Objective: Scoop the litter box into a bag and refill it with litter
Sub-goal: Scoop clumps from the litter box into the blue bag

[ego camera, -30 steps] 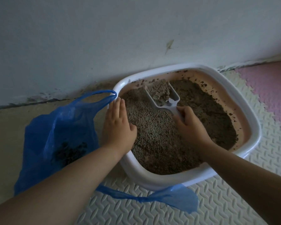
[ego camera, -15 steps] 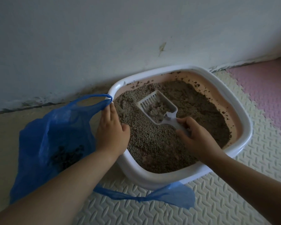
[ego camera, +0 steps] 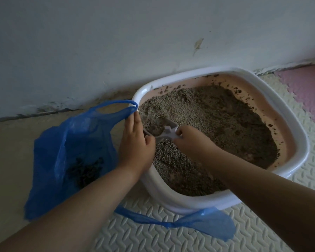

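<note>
- Carrying a loaded scoop (ego camera: 166,128) to the bag (ego camera: 65,142) looks like the step in hand. The scoop sits low over the litter (ego camera: 225,124) at the left edge of the box (ego camera: 289,128), just beside the left grip (ego camera: 134,148).
- The right grip (ego camera: 187,139) is clenched round the scoop's handle. The left grip lies released, fingers straight, flat on the box rim where the bag's handle loop meets it.
- Give the scoop a light shake over the box first, so clean grains can sift through. Whether it holds a clump cannot be told from here.
- Hold the scoop level as it crosses the rim. If it tilts, it would likely shed grains onto the mat (ego camera: 171,237) or the left grip.
- The bag slumps on the floor left of the box and touches it, with dark clumps (ego camera: 85,170) already at its bottom. Its mouth looks only loosely open, so the left grip would do better to pinch the loop and pull it wide.
- Tip the scoop well inside the mouth, not above it, to limit dust and spill.
- The box holds much litter, so refilling looks some way off.
</note>
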A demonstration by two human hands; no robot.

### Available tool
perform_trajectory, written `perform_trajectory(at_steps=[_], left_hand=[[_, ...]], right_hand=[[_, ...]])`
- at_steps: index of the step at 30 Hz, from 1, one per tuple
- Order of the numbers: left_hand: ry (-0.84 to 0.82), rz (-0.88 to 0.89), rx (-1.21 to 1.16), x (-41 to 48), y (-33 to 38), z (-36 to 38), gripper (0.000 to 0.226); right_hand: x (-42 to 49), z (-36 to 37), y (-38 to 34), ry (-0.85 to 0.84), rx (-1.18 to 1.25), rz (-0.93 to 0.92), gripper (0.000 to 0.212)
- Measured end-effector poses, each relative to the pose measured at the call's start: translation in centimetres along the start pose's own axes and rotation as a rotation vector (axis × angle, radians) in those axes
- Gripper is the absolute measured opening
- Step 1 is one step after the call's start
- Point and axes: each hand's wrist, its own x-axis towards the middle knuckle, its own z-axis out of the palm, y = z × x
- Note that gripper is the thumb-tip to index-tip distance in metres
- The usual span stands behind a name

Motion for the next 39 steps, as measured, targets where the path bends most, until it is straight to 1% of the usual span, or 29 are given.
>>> perform_trajectory(at_steps=[3, 6, 8, 11, 18, 23, 28, 33, 36, 39], left_hand=[[-0.003, 0.004, 0.004, 0.0, -0.1, 0.1, 0.069], [0.002, 0.012, 0.009, 0.1, -0.2, 0.2, 0.069], [0.001, 0.010, 0.011, 0.0, -0.1, 0.2, 0.069], [-0.001, 0.006, 0.015, 0.0, 0.0, 0.1, 0.068], [-0.006, 0.005, 0.034, -0.1, 0.1, 0.0, 0.069], [-0.007, 0.017, 0.034, 0.0, 0.2, 0.0, 0.070], [-0.005, 0.014, 0.050, 0.0, 0.2, 0.0, 0.070], [-0.007, 0.020, 0.062, 0.0, 0.1, 0.0, 0.070], [-0.009, 0.017, 0.069, 0.0, 0.1, 0.0, 0.071], [-0.012, 0.013, 0.072, 0.0, 0.1, -0.1, 0.071]], right_hand=[[2.1, 0.9, -0.6, 0.079, 0.017, 0.011, 0.011], [3.0, 1.3, 0.8, 0.148, -0.046, -0.009, 0.019], [3.1, 1.1, 2.1, 0.144, -0.065, -0.073, 0.023], [3.4, 1.1, 3.2, 0.150, -0.026, -0.133, 0.026], [0.3, 0.3, 4.3, 0.260, 0.241, -0.148, 0.021], [-2.1, -1.3, 6.1, 0.386, 0.324, -0.126, 0.024], [-3.9, -2.4, 6.7, 0.415, 0.275, -0.149, 0.023], [-5.2, -2.4, 7.1, 0.401, 0.162, -0.158, 0.027], [-5.9, -2.4, 7.0, 0.435, 0.138, -0.155, 0.028], [-6.3, -2.4, 6.8, 0.432, 0.096, -0.170, 0.029]])
